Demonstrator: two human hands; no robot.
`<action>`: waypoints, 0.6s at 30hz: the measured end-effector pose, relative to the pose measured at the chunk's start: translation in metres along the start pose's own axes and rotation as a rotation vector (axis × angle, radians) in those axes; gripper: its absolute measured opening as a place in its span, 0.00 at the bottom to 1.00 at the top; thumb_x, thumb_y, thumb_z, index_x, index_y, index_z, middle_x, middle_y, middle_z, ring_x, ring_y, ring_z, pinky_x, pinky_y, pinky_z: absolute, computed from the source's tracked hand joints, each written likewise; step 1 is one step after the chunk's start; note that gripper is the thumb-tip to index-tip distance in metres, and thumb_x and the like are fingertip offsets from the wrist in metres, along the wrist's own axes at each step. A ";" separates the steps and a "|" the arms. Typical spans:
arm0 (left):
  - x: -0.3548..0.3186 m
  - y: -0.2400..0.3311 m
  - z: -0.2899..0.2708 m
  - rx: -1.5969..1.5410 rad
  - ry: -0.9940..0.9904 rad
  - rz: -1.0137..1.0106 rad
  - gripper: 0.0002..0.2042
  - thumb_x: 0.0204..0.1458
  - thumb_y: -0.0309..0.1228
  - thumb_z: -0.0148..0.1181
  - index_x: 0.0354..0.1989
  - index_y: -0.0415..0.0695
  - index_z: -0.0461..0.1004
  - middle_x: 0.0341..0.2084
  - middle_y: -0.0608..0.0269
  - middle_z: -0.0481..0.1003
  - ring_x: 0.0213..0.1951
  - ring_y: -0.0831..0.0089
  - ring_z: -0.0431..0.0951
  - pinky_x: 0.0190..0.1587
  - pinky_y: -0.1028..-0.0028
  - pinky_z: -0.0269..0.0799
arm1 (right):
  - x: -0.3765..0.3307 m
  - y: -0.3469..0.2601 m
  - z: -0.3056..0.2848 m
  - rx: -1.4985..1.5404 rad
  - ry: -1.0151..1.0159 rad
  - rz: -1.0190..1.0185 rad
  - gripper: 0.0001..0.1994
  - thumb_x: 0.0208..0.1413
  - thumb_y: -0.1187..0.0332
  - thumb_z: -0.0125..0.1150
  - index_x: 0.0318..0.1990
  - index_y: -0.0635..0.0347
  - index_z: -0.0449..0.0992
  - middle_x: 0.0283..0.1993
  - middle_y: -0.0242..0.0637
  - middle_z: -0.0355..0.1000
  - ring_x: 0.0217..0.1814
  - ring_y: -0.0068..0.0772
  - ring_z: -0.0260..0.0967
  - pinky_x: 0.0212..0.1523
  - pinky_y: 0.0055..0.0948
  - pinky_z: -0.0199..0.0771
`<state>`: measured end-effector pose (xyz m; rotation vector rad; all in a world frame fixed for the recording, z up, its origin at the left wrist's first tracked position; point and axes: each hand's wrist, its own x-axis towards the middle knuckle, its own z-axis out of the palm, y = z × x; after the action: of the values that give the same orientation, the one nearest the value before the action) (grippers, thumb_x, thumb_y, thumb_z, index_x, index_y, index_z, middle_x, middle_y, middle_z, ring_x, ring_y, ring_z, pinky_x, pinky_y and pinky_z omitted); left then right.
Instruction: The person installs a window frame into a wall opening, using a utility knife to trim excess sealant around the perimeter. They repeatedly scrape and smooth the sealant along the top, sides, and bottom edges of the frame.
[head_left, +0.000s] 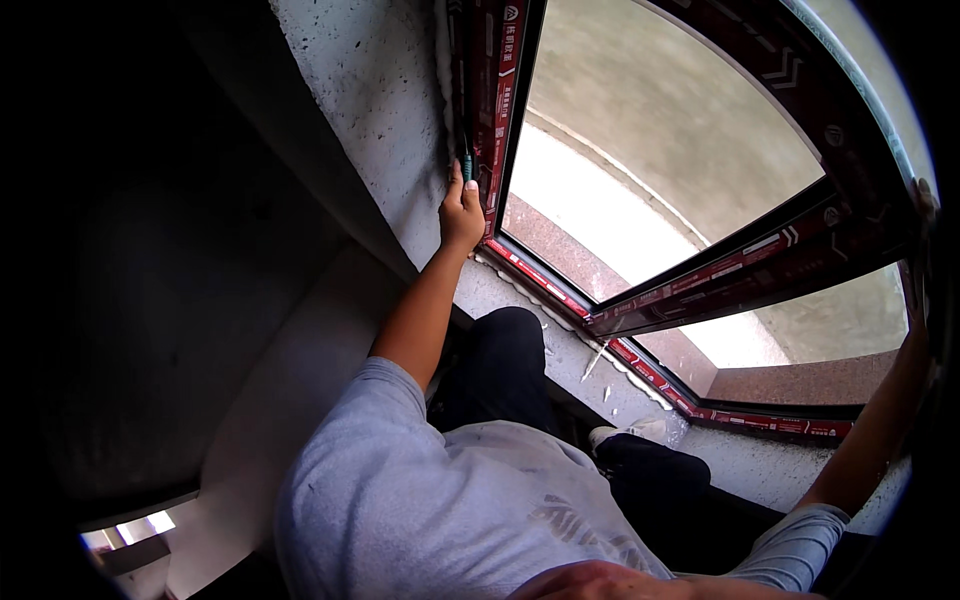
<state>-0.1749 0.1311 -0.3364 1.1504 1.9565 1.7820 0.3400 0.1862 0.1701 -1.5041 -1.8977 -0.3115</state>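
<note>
A slim tool with a green handle stands upright in the joint between the rough concrete wall and the window frame, near its lower corner. The frame is dark, wrapped in red protective film; its sash hangs tilted open.

I wore a grey long-sleeved shirt with sleeves pushed up, dark trousers, pale shoe.
</note>
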 end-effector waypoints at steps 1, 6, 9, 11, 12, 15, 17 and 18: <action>-0.002 0.010 -0.001 -0.039 0.016 0.026 0.27 0.70 0.37 0.47 0.74 0.41 0.59 0.65 0.36 0.69 0.66 0.46 0.71 0.67 0.64 0.66 | 0.004 0.013 0.005 0.063 -0.013 0.030 0.30 0.71 0.46 0.47 0.56 0.68 0.78 0.48 0.49 0.80 0.50 0.44 0.77 0.56 0.39 0.73; -0.018 0.014 -0.008 -0.077 0.067 -0.064 0.27 0.69 0.40 0.49 0.73 0.40 0.62 0.62 0.36 0.72 0.62 0.47 0.75 0.63 0.63 0.69 | 0.020 0.066 0.013 0.323 -0.101 0.142 0.28 0.74 0.45 0.45 0.65 0.60 0.71 0.52 0.37 0.75 0.56 0.30 0.72 0.62 0.31 0.69; -0.058 0.026 -0.029 0.013 0.087 0.097 0.25 0.64 0.39 0.61 0.63 0.35 0.67 0.36 0.57 0.80 0.35 0.68 0.80 0.40 0.67 0.76 | 0.014 0.040 -0.003 0.215 -0.149 0.071 0.26 0.74 0.46 0.45 0.51 0.64 0.77 0.40 0.33 0.74 0.43 0.26 0.70 0.51 0.29 0.69; -0.064 0.038 -0.058 -0.150 0.054 0.122 0.19 0.64 0.40 0.61 0.54 0.39 0.68 0.27 0.66 0.74 0.25 0.78 0.76 0.26 0.75 0.72 | 0.012 0.020 0.008 0.115 -0.042 -0.003 0.26 0.74 0.47 0.46 0.43 0.66 0.77 0.34 0.38 0.72 0.36 0.30 0.67 0.44 0.31 0.69; -0.058 0.115 -0.077 -0.291 -0.007 0.115 0.13 0.66 0.38 0.58 0.46 0.40 0.69 0.23 0.69 0.70 0.20 0.83 0.71 0.20 0.79 0.67 | 0.005 0.020 0.006 0.054 -0.009 -0.009 0.26 0.74 0.47 0.46 0.41 0.67 0.76 0.32 0.42 0.71 0.34 0.34 0.66 0.43 0.34 0.69; 0.034 0.183 -0.143 0.137 0.095 0.598 0.13 0.68 0.36 0.56 0.44 0.36 0.74 0.27 0.63 0.74 0.25 0.74 0.74 0.28 0.69 0.72 | 0.000 -0.012 -0.001 -0.098 0.063 0.012 0.27 0.71 0.45 0.46 0.38 0.63 0.77 0.36 0.53 0.76 0.40 0.54 0.75 0.46 0.45 0.72; 0.070 0.307 -0.161 -0.039 0.123 0.602 0.15 0.68 0.36 0.57 0.53 0.36 0.75 0.29 0.62 0.74 0.21 0.79 0.72 0.23 0.74 0.68 | -0.010 -0.011 -0.009 -0.147 0.107 0.024 0.26 0.70 0.44 0.47 0.37 0.61 0.77 0.40 0.55 0.77 0.47 0.62 0.75 0.48 0.51 0.72; 0.095 0.353 -0.168 -0.018 0.213 0.755 0.16 0.69 0.34 0.56 0.59 0.38 0.72 0.24 0.70 0.68 0.19 0.84 0.67 0.23 0.78 0.66 | -0.014 -0.010 -0.011 -0.160 0.120 0.032 0.26 0.70 0.44 0.47 0.37 0.61 0.77 0.39 0.55 0.77 0.46 0.61 0.75 0.48 0.51 0.72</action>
<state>-0.2149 0.0531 0.0565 1.9425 1.7155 2.3383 0.3361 0.1660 0.1717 -1.5808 -1.7872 -0.5378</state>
